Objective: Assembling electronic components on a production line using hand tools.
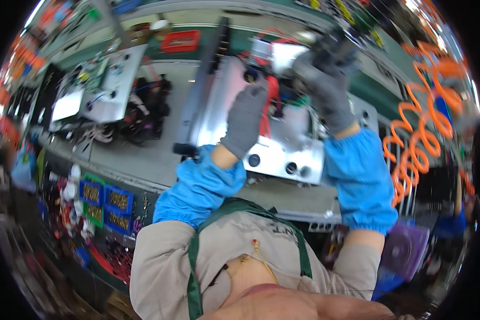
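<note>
Near the middle of the surface (162,154), a metal panel (274,164) lies with wiring and parts on it, its near edge pierced by round holes. Over its left half, the left hand (246,114) curls in beside red wires (272,96); whether it pinches them I cannot tell. Farther right, the right hand (328,88) is blurred, reaching over the panel's far side, its grip unclear. A strip of surface is bare along the near edge, between panel and apron (245,205). Leftward, more open room runs to dark cables (144,109) and a second panel (120,88). An orange hose (429,141) coils near the right sleeve (360,178), crowding that side.
</note>
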Tool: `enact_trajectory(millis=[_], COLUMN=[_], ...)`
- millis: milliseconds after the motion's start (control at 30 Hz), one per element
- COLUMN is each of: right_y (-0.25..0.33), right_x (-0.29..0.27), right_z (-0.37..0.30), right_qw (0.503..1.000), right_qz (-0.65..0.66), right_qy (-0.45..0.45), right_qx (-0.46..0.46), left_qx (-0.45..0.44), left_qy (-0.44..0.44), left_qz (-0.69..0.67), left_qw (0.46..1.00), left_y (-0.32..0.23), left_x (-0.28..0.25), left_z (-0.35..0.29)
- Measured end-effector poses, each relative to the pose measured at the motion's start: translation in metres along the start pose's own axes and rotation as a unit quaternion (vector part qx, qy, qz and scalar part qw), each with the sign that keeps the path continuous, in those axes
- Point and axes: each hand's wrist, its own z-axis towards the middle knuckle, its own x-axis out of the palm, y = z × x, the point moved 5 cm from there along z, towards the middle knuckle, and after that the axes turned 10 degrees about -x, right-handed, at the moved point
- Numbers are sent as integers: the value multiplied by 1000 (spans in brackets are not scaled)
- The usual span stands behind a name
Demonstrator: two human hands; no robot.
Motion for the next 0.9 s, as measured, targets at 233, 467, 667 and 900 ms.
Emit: enact_trajectory(millis=[233,467,667,900], right_y=[14,76,34,13], right_x=[-4,19,54,58], right_z=[0,26,20,20], right_qw=[993,971,977,987], right_qz=[-107,39,-24,-19], right_qy=[41,123,150,116], right_qx=[29,-199,-151,-109], left_qx=[46,-12,-120,-122], left_qy=[-10,9,-32,-33], left_qz=[196,173,14,45], left_qw=[980,985,992,991], left_y=[-11,-2,30,26], left_x=[-25,-28,-22,-24], left_z=[-11,-6,-12,-11])
